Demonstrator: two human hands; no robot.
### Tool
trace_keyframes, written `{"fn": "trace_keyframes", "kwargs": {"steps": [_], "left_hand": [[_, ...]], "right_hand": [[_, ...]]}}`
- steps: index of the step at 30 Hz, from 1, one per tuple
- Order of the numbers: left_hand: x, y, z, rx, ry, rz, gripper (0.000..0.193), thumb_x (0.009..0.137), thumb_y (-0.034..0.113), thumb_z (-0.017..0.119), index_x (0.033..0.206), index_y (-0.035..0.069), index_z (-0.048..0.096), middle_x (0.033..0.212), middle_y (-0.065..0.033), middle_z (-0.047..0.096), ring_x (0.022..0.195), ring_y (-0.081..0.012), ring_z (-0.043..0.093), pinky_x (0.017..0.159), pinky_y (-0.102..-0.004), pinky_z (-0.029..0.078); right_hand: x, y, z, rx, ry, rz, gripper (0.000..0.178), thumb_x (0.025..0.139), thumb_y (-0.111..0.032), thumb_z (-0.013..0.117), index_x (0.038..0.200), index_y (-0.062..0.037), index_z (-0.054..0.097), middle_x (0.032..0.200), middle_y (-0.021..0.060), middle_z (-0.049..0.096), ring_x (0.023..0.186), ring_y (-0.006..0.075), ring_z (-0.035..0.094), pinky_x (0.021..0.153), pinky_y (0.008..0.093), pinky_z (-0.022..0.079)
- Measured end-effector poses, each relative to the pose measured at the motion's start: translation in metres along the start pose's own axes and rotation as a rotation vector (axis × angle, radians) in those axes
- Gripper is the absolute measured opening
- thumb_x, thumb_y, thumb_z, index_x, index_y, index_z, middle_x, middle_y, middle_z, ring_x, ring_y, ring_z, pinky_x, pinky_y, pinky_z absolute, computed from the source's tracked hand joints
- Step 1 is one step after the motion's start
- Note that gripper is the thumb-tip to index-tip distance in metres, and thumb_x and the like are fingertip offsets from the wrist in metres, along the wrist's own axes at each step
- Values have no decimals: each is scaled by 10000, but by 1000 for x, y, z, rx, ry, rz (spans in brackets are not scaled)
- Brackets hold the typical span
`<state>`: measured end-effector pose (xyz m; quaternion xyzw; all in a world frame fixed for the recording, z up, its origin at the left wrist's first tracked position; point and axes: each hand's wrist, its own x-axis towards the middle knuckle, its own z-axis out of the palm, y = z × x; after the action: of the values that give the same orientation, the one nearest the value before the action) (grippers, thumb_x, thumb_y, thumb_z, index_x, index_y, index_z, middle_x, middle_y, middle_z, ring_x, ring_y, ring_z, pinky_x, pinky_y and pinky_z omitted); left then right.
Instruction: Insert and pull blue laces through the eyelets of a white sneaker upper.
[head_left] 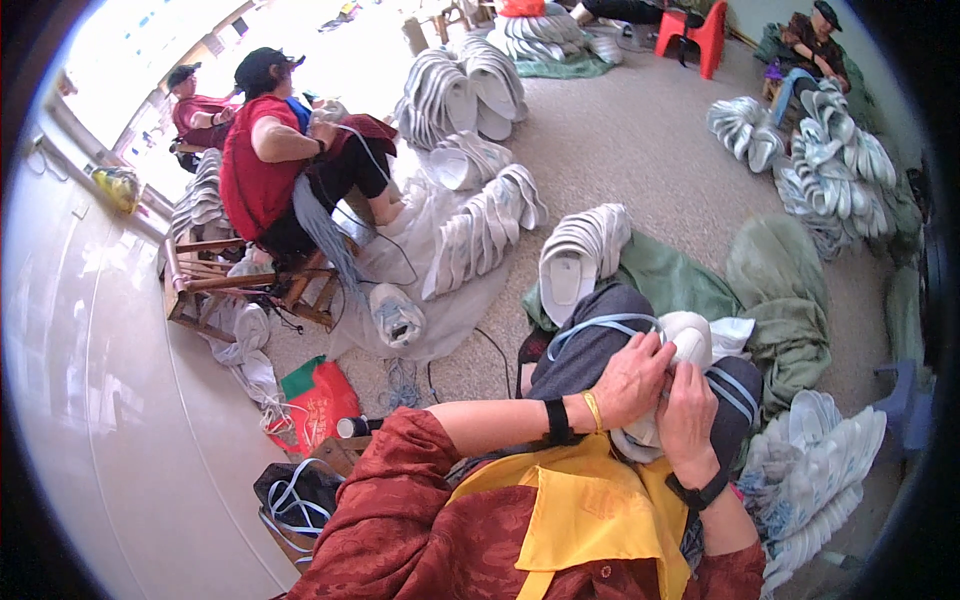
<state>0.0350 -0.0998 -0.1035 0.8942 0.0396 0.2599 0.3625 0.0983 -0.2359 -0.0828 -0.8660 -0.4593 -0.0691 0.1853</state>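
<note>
Workroom with a speckled grey floor point(650, 170) and a glossy white wall point(90, 350) at left; other people sit at similar handwork, the nearest being a co-worker in red point(262, 165). Green cloth point(675, 265) lies ahead of the wearer's knees. Next in size are the nested sneaker stacks: one ahead point(583, 255), showing no lace from this angle and judged to be waiting, and one at right point(820, 465), flecked with pale blue, possibly laced and finished, though this cannot be confirmed. One white sneaker point(690, 338) is in work, lying in the lap between the thighs, toe pointing away from the wearer. The left hand point(632, 378) and right hand point(688, 412) meet over its upper, fingers drawn narrow and closed on it; whether they also pinch a lace cannot be told. Smallest are the laces: a pale-blue lace point(605, 321) crosses the left thigh, and another strand point(735, 393) lies over the right thigh. Lacing of this sneaker is judged to be under way, not complete; the number of eyelets threaded is hidden by the hands.
</note>
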Motion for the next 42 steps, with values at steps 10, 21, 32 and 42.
{"fn": "trace_keyframes", "kwargs": {"steps": [10, 21, 32, 42], "left_hand": [[-9, -1, -1, 57, -11, -63, 323, 822, 18, 659, 1124, 27, 545, 1032, -172, 550, 994, -387, 567, 835, -468, 521], [-10, -6, -18, -148, 10, 12, 277, 824, 19, 644, 1081, 3, 542, 984, -189, 523, 961, -408, 557, 809, -476, 490], [3, 5, -35, -302, -98, 186, 367, 772, 10, 734, 1104, 40, 580, 1134, -152, 565, 1095, -379, 562, 914, -456, 497], [23, 54, -72, -628, -259, 94, 129, 904, -26, 716, 986, 23, 628, 875, -81, 636, 795, -222, 644, 677, -322, 509]], "right_hand": [[1, -1, 7, 47, 22, -19, 141, 891, -14, 636, 998, -5, 545, 940, 196, 611, 896, 419, 641, 742, 498, 517], [-5, 1, -31, 250, -61, 79, 101, 868, 24, 618, 927, -5, 542, 860, 196, 625, 849, 451, 634, 716, 530, 488], [-25, -21, -166, 791, -339, 395, 111, 928, -18, 688, 836, 12, 632, 745, -27, 627, 681, 19, 561, 612, 212, 471], [6, 1, -157, 1131, -371, 457, 69, 969, -47, 707, 996, -4, 660, 866, -45, 641, 778, 10, 576, 683, 191, 476]]}}
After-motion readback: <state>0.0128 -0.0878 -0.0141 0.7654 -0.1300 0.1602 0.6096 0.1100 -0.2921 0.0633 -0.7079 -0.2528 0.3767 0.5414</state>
